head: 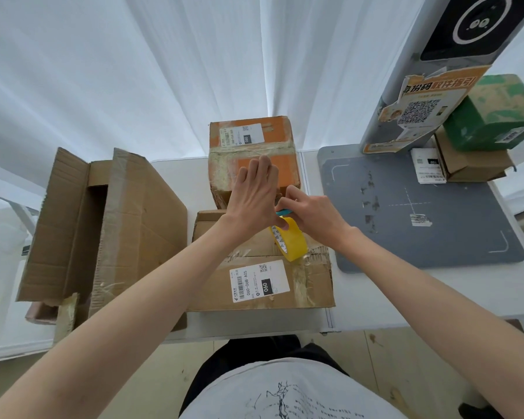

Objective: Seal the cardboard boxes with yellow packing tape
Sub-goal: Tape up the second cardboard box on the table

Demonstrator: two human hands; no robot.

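Head camera shows my left hand [256, 201] with fingers extended, thumb on the yellow tape roll [289, 238], which stands on edge on the labelled cardboard box [260, 276] nearest me. My right hand [310, 214] is curled at the roll's top, apparently pinching the tape end beside a small blue tool [283, 212]; the grip is partly hidden. Risk: the roll can tip or roll off the box, or the tape end can fold onto itself if pulled slack. An orange box [251, 155] sits directly behind, limiting forward travel; an open carton [103, 225] stands to the left, a grey scanning pad [421, 213] to the right.
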